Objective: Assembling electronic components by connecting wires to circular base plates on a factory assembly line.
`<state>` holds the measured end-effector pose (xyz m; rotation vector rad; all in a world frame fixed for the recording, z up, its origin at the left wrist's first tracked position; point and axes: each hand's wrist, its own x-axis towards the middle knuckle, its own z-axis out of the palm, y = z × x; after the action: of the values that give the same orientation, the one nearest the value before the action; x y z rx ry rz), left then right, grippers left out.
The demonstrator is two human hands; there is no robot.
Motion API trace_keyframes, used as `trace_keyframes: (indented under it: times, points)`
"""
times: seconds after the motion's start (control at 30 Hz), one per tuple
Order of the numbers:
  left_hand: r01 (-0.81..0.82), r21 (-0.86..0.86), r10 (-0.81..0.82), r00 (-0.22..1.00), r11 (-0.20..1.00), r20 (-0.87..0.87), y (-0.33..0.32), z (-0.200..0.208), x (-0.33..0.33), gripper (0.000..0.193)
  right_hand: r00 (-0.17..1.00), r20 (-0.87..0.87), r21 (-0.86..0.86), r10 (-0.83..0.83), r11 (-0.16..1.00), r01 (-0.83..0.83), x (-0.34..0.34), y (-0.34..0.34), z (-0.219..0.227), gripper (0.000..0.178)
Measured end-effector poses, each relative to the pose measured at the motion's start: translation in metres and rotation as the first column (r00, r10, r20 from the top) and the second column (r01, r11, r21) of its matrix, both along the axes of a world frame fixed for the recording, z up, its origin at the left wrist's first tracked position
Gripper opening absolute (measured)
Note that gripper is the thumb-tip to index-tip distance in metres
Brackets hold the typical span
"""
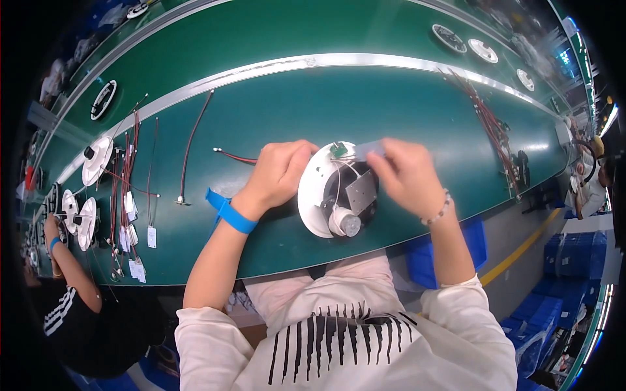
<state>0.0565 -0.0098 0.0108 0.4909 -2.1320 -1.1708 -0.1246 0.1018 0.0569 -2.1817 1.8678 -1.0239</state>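
A round white housing [314,192] stands tilted on the bench in front of me. Its dark inside carries a metal plate [360,193], a small silver motor-like cylinder [350,225] and thin wires. A small green circuit board [338,150] sits at its top edge. My left hand [277,173] is closed at the housing's left rim, its fingertips partly hidden. A red and black cable [235,156] with a white connector runs out from beside that hand. My right hand [412,174] pinches a translucent bluish strip [370,150] by the green board.
Cable bundles lie left [127,176] and right [486,120] on the green bench [261,104]. One single cable [189,150] lies nearer. White round parts [98,159] stand far left, beside a co-worker's arm [72,267]. More round parts [483,51] sit beyond the metal rail [339,60].
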Motion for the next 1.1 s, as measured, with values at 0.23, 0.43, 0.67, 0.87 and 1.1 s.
trace_keyframes:
  times: [0.23, 0.43, 0.67, 0.87, 1.1]
  points:
    - [0.056, -0.282, -0.033, 0.996, 0.958, 0.083, -0.006, -0.004, -0.003, 0.03, 0.937, -0.349, 0.166, 0.018, 0.985, 0.043, 0.02, -0.013, 0.028, 0.02]
    - [0.159, 0.474, -0.21, 0.976, 0.866, 0.055, 0.002, -0.002, -0.011, 0.03, 0.987, -0.157, 0.089, -0.018, 0.995, 0.033, 0.008, -0.012, 0.013, 0.014]
    - [0.226, 0.577, -0.313, 0.948, 0.785, 0.054, 0.028, 0.047, 0.037, 0.024, 0.823, 0.522, 0.081, -0.224, 0.973, 0.214, 0.004, 0.03, -0.06, 0.023]
    - [-0.212, 0.109, 0.169, 0.936, 0.971, 0.309, 0.027, 0.132, 0.136, 0.02, 0.925, 0.297, 0.057, -0.237, 0.971, 0.231, -0.006, 0.051, -0.068, 0.012]
    - [-0.732, -0.475, 0.859, 0.499, 0.489, 0.117, -0.084, 0.2, 0.294, 0.021, 0.97, 0.144, -0.002, -0.194, 0.98, 0.197, 0.009, 0.029, -0.06, 0.006]
